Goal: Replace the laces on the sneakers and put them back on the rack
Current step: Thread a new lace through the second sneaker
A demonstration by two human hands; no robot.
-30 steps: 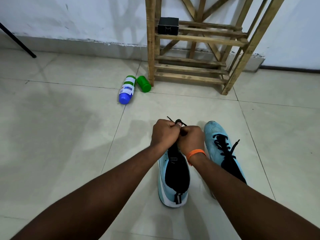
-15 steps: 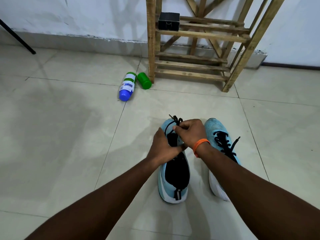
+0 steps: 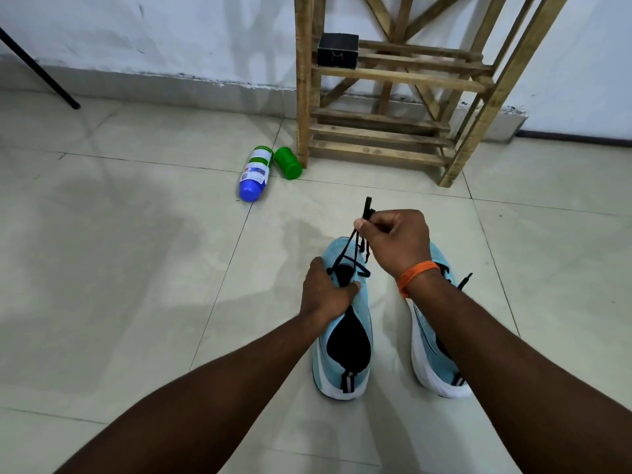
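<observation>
Two light-blue sneakers stand on the tiled floor, heels toward me. The left sneaker (image 3: 345, 350) has a black lining and a black lace (image 3: 355, 246) running up from its front eyelets. My right hand (image 3: 396, 244), with an orange band on the wrist, pinches both lace ends above the toe. My left hand (image 3: 325, 292) grips the sneaker's upper around the tongue opening. The right sneaker (image 3: 432, 350) is laced in black and lies mostly behind my right forearm.
A wooden rack (image 3: 386, 97) stands against the white wall, with a small black box (image 3: 338, 49) on a shelf. A bottle with a blue cap (image 3: 255, 174) and a green cup (image 3: 288, 163) lie by the rack's left leg. A black pole (image 3: 37, 68) slants at far left.
My hands came apart: the right hand rose, drawing the lace ends up and taut, while the left hand slid back and settled on the sneaker's upper.
</observation>
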